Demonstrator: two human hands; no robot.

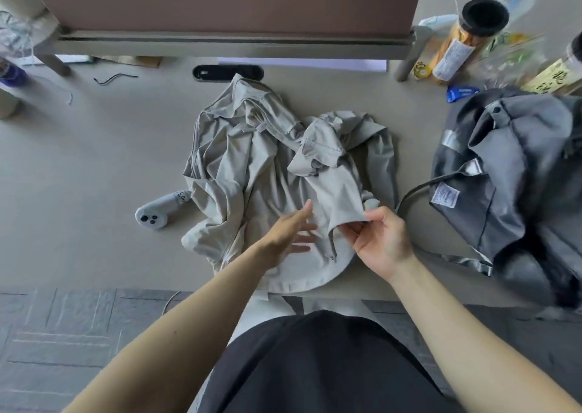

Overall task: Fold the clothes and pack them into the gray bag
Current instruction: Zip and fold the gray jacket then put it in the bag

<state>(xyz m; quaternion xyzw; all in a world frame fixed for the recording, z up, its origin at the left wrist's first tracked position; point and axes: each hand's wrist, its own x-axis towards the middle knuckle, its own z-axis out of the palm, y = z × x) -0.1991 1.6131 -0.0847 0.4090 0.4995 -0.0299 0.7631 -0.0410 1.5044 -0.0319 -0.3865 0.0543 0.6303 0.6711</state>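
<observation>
Two bare forearms reach in from the near edge and converge on the crumpled pale gray jacket (239, 167), which lies mid-table (94, 160) with the gray bag (504, 167) slumped just to its right. Your right hand (382, 242), wrist bent and palm turned partly up, pinches the end of a sleeve (337, 192) between thumb and curled fingers. Your left hand (289, 233) is released, its fingers straight and slightly spread, angled across the fabric beside that sleeve; you cannot tell whether they press it or only skim it.
</observation>
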